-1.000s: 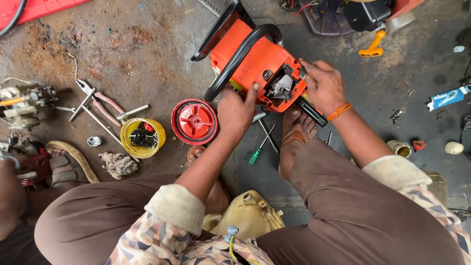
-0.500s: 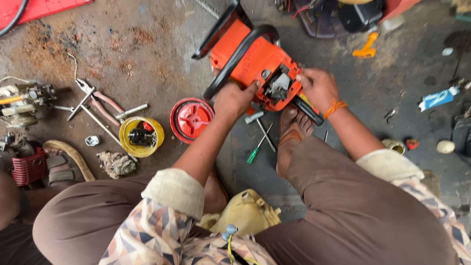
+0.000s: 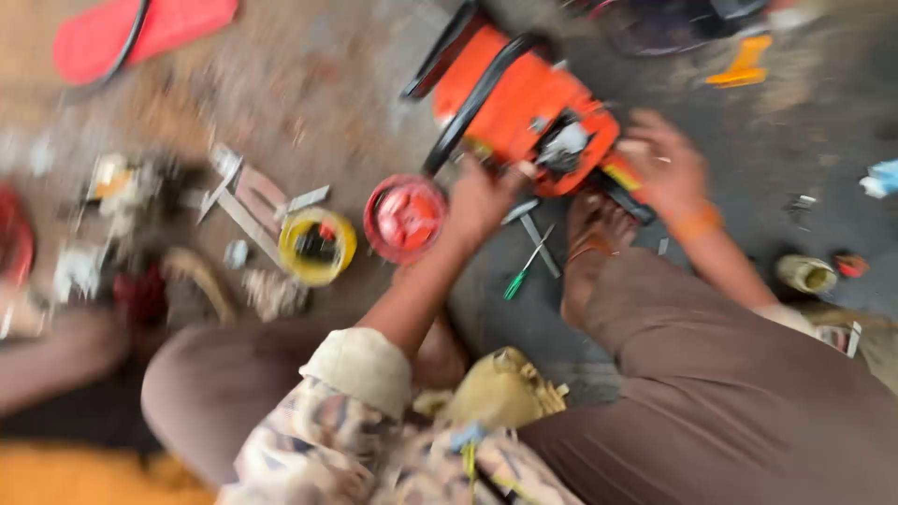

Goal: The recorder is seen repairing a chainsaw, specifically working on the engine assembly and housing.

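Note:
An orange chainsaw body (image 3: 519,103) with a black handle lies on the concrete floor in front of me. My left hand (image 3: 482,201) rests against its near lower edge, fingers curled on the casing. My right hand (image 3: 666,166), with an orange band at the wrist, touches its right end near the exposed engine part (image 3: 564,145). The frame is motion-blurred, so the exact grip is unclear. A green-handled screwdriver (image 3: 526,271) lies just below the saw, by my foot (image 3: 599,238).
A red round cover (image 3: 404,217) and a yellow bowl (image 3: 318,245) with small parts sit left of the saw. Pliers and metal tools (image 3: 245,201) lie further left beside engine parts (image 3: 117,192). A red panel (image 3: 140,33) is top left; small bits lie at right.
The view has swung, shifting everything rightward and blurring it. Both hands stay on the chainsaw body; my left hand has slid slightly lower along its edge.

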